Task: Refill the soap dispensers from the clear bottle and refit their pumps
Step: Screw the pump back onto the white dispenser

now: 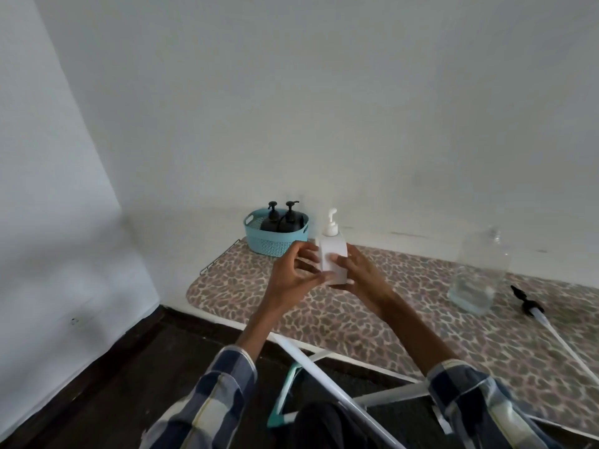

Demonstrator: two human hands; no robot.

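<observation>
Head view, single frame. Both hands raised together at centre frame over the bench (405, 322), an ironing-board-type surface with a leopard-print cover.

White dispenser (334, 260): square white body, white pump (331, 223) fitted on top, upright. It is held between the two hands, above the bench surface.

Right hand (359, 277): fingers (340, 259) curled round the right and front faces of the white dispenser, gripping it from the side and beneath.

Left hand (291, 273): fingers curled toward the left face of the white dispenser, fingertips at or touching its edge; thumb reaching toward the base. Firm contact cannot be told with certainty, as the frame is slightly blurred there.

Teal basket (259, 238): at the far left end of the bench, upper centre of the frame, against the wall. Two black dispensers (282, 220) stand upright inside it, side by side, both with black pumps on.

Clear bottle (479, 270): standing on the bench at right of frame, well apart from the hands, uncapped as far as can be seen, a small amount of clear liquid at its bottom.

Loose black pump (531, 306): lying on the bench just right of the clear bottle, its long white tube running toward the lower right corner.

Plaid sleeves (210, 400) on both forearms in the lower part of the frame.
</observation>
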